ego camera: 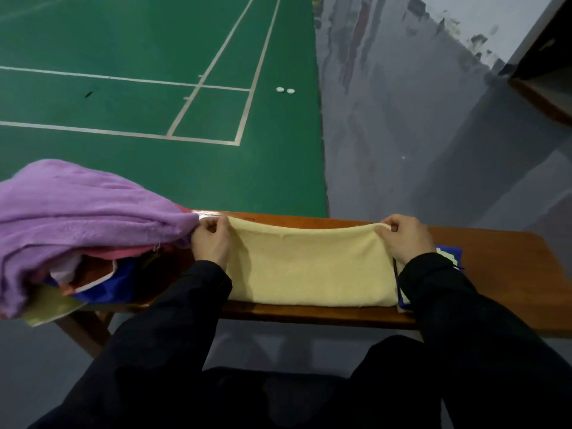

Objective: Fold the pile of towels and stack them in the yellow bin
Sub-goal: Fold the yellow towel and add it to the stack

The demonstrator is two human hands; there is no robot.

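Note:
A pale yellow towel (309,267) lies folded lengthwise across a wooden bench (501,274). My left hand (210,243) pinches its far left corner and my right hand (405,239) pinches its far right corner. To the left sits a pile of towels (77,218), a big purple one on top, with pink, red and blue ones under it. A blue cloth (452,253) pokes out from under my right sleeve. No yellow bin shows in the head view.
The bench's far edge borders a green court floor (154,72) with white lines and a grey floor (418,134) to the right. Two small white discs (284,90) lie on the court. A dark wooden unit (544,72) stands at the upper right.

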